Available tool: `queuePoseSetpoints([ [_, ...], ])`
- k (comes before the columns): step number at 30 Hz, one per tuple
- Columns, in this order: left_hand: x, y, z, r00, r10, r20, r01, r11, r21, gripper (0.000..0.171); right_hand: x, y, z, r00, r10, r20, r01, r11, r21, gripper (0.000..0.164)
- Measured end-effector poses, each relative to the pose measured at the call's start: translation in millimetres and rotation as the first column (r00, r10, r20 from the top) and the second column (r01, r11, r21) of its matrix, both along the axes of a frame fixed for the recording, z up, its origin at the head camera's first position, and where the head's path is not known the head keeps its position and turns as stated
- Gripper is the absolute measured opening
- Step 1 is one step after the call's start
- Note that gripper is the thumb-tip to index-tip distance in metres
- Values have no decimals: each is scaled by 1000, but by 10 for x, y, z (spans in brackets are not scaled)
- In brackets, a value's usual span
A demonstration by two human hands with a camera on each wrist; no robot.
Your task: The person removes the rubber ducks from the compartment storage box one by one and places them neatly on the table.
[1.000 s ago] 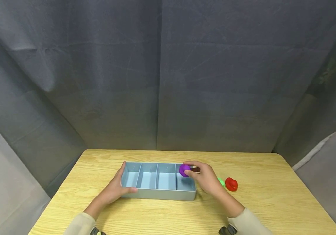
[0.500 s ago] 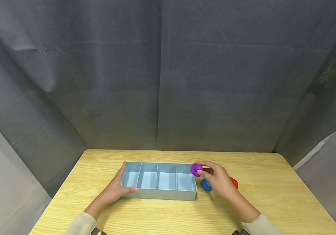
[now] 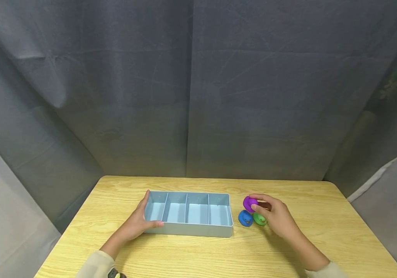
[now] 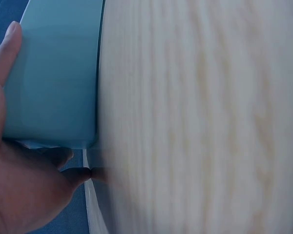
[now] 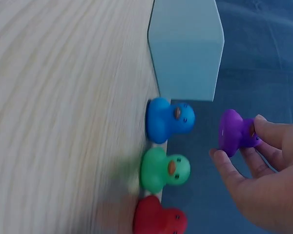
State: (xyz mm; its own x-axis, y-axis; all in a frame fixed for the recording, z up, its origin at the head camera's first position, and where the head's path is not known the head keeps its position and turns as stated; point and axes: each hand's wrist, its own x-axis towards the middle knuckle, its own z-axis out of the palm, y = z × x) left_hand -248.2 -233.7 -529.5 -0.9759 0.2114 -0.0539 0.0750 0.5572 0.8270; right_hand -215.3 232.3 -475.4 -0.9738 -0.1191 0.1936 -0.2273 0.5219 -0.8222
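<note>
My right hand (image 3: 282,220) pinches a purple rubber duck (image 3: 250,204) between thumb and fingertips, held above the table right of the light blue divided box (image 3: 189,229). In the right wrist view the purple duck (image 5: 230,134) is clear of the other ducks. Below it on the table stand a blue rubber duck (image 3: 245,218) and a green rubber duck (image 3: 259,219). A red duck (image 5: 158,218) shows in the right wrist view but is hidden behind my hand in the head view. My left hand (image 3: 134,226) grips the box's left end, thumb along its front wall.
The box has several compartments in a row, with nothing visible in them. The wooden table (image 3: 184,258) ends at a straight back edge, and a grey curtain (image 3: 143,116) hangs behind it.
My right hand has carried the purple duck from over the box's rightmost compartment to the right, out past the box's end. The left hand and the box stay about where they were.
</note>
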Motion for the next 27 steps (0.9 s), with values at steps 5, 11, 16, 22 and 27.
queuePoseSetpoints([
  [5, -2, -3, 1, 1000, -5, -5, 5, 1000, -2, 137, 29, 151, 3, 999, -32, 16, 31, 999, 27, 34],
  [11, 9, 0, 7, 1000, 0, 4, 0, 1000, -4, 135, 86, 334, -7, 997, -56, 49, 53, 997, 47, 37],
  [16, 17, 4, 13, 1000, 2, 4, -2, 1000, -10, 135, 119, 518, -44, 997, -58, 42, 55, 997, 59, 39],
  [22, 17, 7, 16, 1000, -1, 2, 1, 1000, -14, 135, 132, 707, -93, 998, -60, 30, 57, 994, 92, 39],
  [27, 22, 7, 17, 1000, 6, 4, -6, 1000, -24, 135, 144, 826, -114, 996, -83, 23, 79, 989, 122, 37],
])
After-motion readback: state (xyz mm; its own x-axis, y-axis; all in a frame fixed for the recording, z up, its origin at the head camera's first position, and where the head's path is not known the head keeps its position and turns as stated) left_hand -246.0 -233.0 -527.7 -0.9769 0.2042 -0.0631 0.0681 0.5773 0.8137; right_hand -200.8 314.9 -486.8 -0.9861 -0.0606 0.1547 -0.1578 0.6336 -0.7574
